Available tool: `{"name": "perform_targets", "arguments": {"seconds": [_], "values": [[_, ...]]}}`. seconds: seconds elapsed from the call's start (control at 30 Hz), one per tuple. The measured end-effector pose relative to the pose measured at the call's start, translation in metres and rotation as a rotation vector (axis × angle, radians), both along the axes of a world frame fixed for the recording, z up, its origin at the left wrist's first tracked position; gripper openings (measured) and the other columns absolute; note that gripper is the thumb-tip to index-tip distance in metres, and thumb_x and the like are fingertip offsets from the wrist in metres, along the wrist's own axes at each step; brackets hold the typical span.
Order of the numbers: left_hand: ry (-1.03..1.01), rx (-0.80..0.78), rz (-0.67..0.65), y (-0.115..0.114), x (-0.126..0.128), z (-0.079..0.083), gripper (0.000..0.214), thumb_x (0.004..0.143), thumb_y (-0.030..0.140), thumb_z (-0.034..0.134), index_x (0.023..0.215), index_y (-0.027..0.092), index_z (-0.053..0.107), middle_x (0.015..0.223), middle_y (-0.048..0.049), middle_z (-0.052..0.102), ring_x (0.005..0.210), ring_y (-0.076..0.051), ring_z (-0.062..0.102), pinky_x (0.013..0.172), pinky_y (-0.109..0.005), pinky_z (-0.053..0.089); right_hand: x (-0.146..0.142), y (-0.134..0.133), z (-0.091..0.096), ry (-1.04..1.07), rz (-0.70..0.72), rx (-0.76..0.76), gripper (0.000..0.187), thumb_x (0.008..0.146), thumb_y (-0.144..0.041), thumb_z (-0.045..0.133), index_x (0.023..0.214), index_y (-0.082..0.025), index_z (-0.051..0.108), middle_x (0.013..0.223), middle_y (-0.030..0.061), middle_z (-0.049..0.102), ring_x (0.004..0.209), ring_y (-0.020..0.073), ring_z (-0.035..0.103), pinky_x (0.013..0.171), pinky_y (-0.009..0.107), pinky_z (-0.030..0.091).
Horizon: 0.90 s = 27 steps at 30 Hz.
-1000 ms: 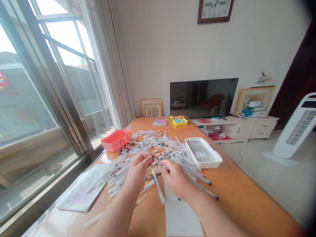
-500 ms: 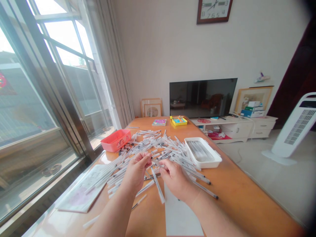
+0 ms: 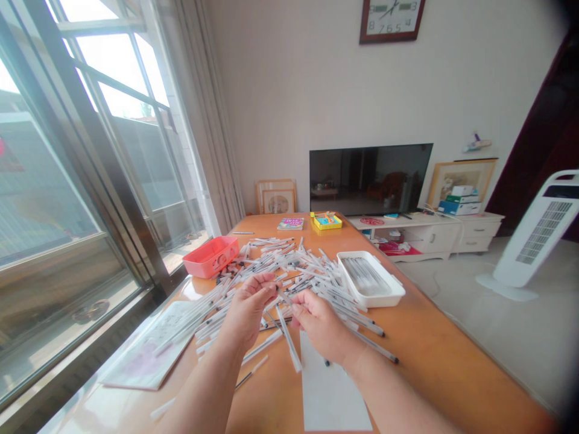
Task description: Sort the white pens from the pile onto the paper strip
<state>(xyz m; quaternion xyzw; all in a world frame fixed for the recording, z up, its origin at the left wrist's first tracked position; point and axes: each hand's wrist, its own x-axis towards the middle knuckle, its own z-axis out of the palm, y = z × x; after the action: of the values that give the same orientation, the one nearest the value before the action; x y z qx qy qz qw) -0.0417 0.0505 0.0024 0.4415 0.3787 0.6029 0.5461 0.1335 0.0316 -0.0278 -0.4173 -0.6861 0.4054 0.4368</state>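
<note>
The pen (image 3: 285, 297) is sitting between the two hands, above the near middle of the table (image 3: 434, 367), slanting from far left to near right. It is showing a pale, see-through barrel and a dark end at the left; finer detail is too small to tell. The left hand (image 3: 248, 308) is pinching the dark end between thumb and forefinger, its other fingers loosely curling. The right hand (image 3: 319, 319) is closing thumb and forefinger on the other end, its remaining fingers folding in.

Beyond and around them, a heap of loose pens (image 3: 270, 258) is spreading, overlapping too much to count. One white tray (image 3: 382, 301) is standing to the right, holding a row of dark, slim pieces. One red basket (image 3: 199, 268) is standing to the far left of the hands. One sheet (image 3: 337, 398) is lying near the right forearm, one dark bit (image 3: 326, 363) showing on it, and one booklet (image 3: 147, 352) is lying at the near left with pens resting over its edge. At the far end, one pink book (image 3: 291, 224), one yellow box (image 3: 333, 225) and, to their left, a lone pen (image 3: 243, 232) are lying.

Compared with a second ago, the left fingers are spreading slightly more, and a dark-and-clear pen (image 3: 251, 372) beside the left forearm is showing more of its length. Both hands are keeping their grip.
</note>
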Motion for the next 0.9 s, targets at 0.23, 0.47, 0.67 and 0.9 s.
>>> {"name": "perform_targets", "arguments": {"seconds": [0.23,0.47,0.67,0.9], "values": [[0.153,-0.099,0.094,-0.0018,0.0026,-0.0025,0.038,0.075,0.05,0.078,0.068,0.018,0.059,0.066,0.0003,0.06,0.061,-0.011,0.053,0.063,-0.025,0.043,-0.0013,-0.0039,0.0031,-0.002,0.002,0.039,0.019,0.097,-0.035,0.048,0.099,-0.02,0.059,0.076,-0.0007,0.066,0.068,0.0144,0.058,0.066,0.028,0.044],[0.077,-0.038,-0.061,-0.0027,0.0009,-0.0005,0.028,0.075,0.042,0.079,0.084,0.016,0.073,0.078,-0.0047,0.068,0.073,-0.014,0.059,0.072,-0.027,0.046,-0.001,-0.0019,0.0053,0.1,0.04,-0.115,0.021,0.097,-0.037,0.047,0.098,-0.019,0.059,0.073,-0.0008,0.065,0.065,0.0138,0.055,0.064,0.027,0.044],[0.008,-0.128,-0.054,-0.0074,0.0044,0.0038,0.033,0.076,0.046,0.077,0.094,0.019,0.073,0.088,-0.0057,0.069,0.077,-0.016,0.063,0.07,-0.029,0.049,-0.0014,-0.0017,0.0067,0.127,0.034,-0.14,0.022,0.097,-0.039,0.048,0.096,-0.019,0.059,0.072,-0.0007,0.065,0.062,0.0126,0.054,0.062,0.026,0.043],[0.079,-0.085,-0.036,-0.006,0.0031,0.0008,0.027,0.075,0.042,0.079,0.078,0.017,0.069,0.075,-0.0024,0.064,0.068,-0.012,0.057,0.063,-0.024,0.044,-0.0015,-0.0017,0.0049,0.121,0.045,-0.148,0.023,0.097,-0.039,0.048,0.099,-0.019,0.059,0.071,-0.0006,0.065,0.062,0.0127,0.053,0.062,0.026,0.044]]}}
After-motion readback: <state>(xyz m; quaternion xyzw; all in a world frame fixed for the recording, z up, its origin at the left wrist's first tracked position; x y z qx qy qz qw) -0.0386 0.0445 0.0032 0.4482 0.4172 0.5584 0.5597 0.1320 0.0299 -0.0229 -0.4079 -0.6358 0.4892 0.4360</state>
